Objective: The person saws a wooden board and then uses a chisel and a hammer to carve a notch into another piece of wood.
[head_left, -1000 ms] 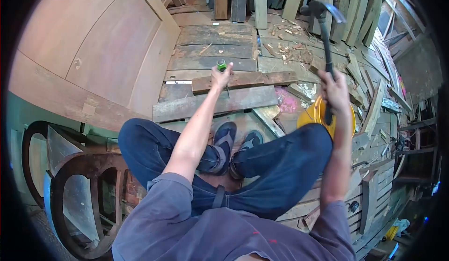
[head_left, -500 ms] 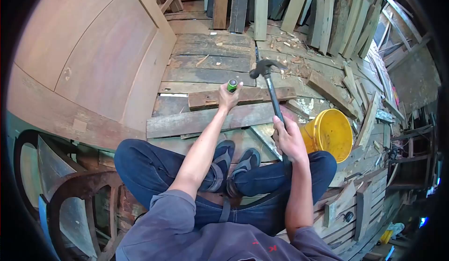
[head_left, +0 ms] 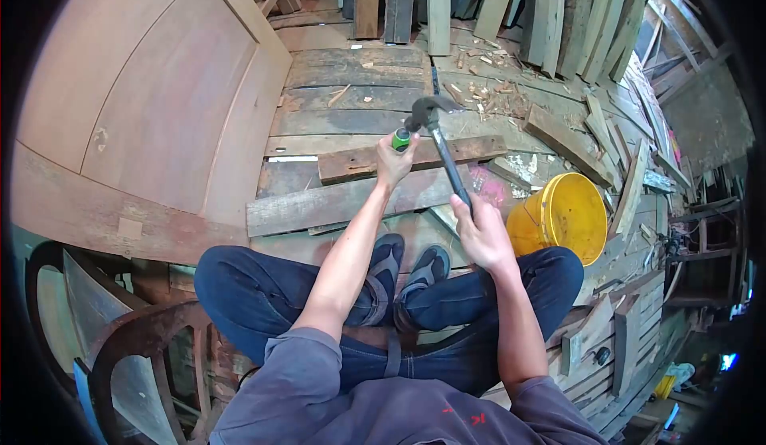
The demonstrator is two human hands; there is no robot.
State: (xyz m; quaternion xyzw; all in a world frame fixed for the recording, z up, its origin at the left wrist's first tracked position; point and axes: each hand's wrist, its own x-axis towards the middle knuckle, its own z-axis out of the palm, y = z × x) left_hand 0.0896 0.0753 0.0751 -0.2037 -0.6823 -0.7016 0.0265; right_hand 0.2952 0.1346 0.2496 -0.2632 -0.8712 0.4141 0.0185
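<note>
My left hand [head_left: 393, 164] is wrapped round the green handle of a chisel [head_left: 400, 139], held upright over a dark brown wood beam [head_left: 463, 150]. The hand and handle hide its blade. My right hand [head_left: 485, 237] grips the lower shaft of a claw hammer [head_left: 450, 162]. The hammer's head overlaps the top of the green handle in this view, its claw pointing right. The beam, with its rough, worn face, lies across a longer grey board [head_left: 319, 209] in front of my feet.
A yellow bucket [head_left: 549, 220] stands beside my right knee. At left leans a large wooden panel [head_left: 159, 86], above a curved chair back [head_left: 120, 341]. Upright planks [head_left: 439, 14] line the back. Wood chips and a loose timber [head_left: 568, 143] lie on the plank floor.
The hammer has come down and left, bringing its head from right of the chisel to its handle top. My left hand keeps its grip. The view has shifted slightly.
</note>
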